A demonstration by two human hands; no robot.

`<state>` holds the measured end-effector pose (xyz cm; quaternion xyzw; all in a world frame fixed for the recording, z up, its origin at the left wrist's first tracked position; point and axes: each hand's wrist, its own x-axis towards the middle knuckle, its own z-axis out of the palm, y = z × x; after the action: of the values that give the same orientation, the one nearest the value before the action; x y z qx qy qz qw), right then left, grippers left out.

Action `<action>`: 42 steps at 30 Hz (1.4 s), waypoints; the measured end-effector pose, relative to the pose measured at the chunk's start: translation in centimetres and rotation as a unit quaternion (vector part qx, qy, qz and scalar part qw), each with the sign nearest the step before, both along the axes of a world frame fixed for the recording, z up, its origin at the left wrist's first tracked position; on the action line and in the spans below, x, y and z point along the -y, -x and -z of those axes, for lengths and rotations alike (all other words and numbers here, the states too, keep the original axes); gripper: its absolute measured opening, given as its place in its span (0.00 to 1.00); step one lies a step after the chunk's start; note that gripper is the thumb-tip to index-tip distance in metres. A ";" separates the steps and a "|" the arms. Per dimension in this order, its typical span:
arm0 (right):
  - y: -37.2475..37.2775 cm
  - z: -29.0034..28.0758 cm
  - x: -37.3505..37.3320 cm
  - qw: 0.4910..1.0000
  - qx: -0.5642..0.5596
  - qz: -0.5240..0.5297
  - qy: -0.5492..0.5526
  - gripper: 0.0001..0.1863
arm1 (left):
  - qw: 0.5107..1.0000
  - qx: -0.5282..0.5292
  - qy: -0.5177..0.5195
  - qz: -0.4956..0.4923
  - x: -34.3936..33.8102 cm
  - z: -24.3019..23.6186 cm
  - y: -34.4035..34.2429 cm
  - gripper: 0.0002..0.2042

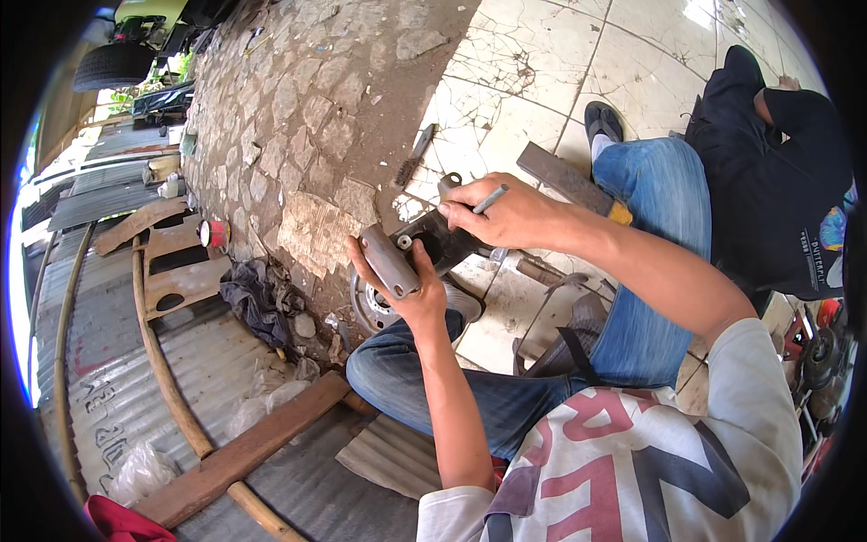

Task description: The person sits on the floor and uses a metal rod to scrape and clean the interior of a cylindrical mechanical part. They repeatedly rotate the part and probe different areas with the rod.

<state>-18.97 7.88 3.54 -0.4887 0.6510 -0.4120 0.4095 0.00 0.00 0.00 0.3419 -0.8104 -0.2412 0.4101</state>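
My left hand (411, 287) grips a grey metal bracket-like part (390, 262), holding it up over my left knee. My right hand (501, 215) reaches in from the right and rests on the dark far end of the same part (442, 237), with a thin grey rod or pen (491, 199) pinched between its fingers. I sit on the ground in blue jeans with both knees bent.
A wire brush (414, 155) and a flat metal bar (562, 177) lie on the cracked white tiles. A round metal disc (368, 307) sits by my knee, a dark rag (255, 298) to the left. Another person in black (781, 181) sits at the right. Corrugated sheets, wood planks and a red-capped can (214, 233) lie left.
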 end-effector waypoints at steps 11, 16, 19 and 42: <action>0.1 0.2 0.1 0.995 -0.054 -0.082 0.033 0.16 | 0.990 -0.066 -0.114 0.049 0.9 0.8 -1.0 0.38; -0.5 2.3 0.1 0.974 -0.100 0.019 0.201 0.15 | 0.993 -0.052 -0.099 0.047 0.3 0.6 -0.5 0.39; -0.9 1.2 0.1 0.982 -0.114 -0.074 0.135 0.14 | 0.991 -0.062 -0.111 0.040 0.2 0.0 -0.9 0.40; -0.2 0.6 0.1 0.986 -0.092 -0.077 0.117 0.17 | 0.994 -0.064 -0.086 0.034 1.0 -0.1 -0.2 0.41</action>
<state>-18.81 7.83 2.91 -0.6173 0.5938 -0.4059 0.3188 0.15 -0.98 0.07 0.3323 -0.7697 -0.3452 0.4218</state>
